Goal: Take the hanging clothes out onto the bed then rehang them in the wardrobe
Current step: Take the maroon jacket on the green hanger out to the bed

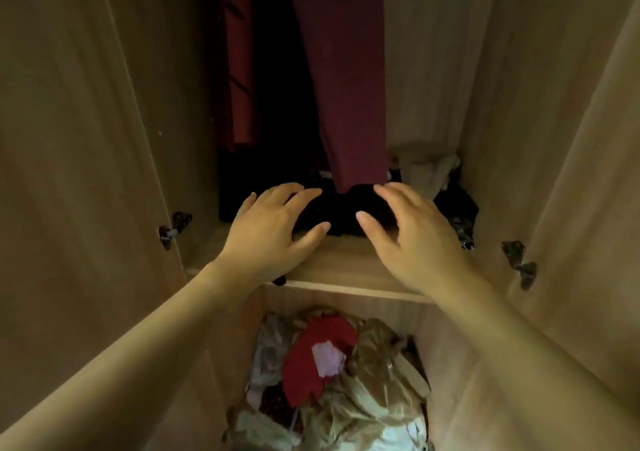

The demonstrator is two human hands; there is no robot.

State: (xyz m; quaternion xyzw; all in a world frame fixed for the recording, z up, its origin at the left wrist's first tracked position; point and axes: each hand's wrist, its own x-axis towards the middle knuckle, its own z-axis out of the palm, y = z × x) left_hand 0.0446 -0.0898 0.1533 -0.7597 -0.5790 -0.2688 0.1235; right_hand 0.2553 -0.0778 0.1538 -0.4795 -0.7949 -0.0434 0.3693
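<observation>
— Evidently reaching in: what had each hand got hold of, seen from the head camera?

— Nothing. The left hand (273, 229) and right hand (412, 239) were both spread wide, fingers relaxed, poised over a black heap of cloth (343, 215) on the shelf (346, 267) of the open wardrobe (86, 104). Whether fingertips brushed the cloth could not be told.

— And the hanging clothes?

— A maroon garment (346, 87) hung between the hands, its hem meeting the heap. A red garment (239, 69) hung to its left, deeper in. Hangers and rail lay out of frame.

— So how was the step best done?

— Probably by going up to the hanger rather than tugging the hem, lifting the hook clear of the rail, and supporting the cloth underneath so it would not drag the heap off the shelf.
</observation>
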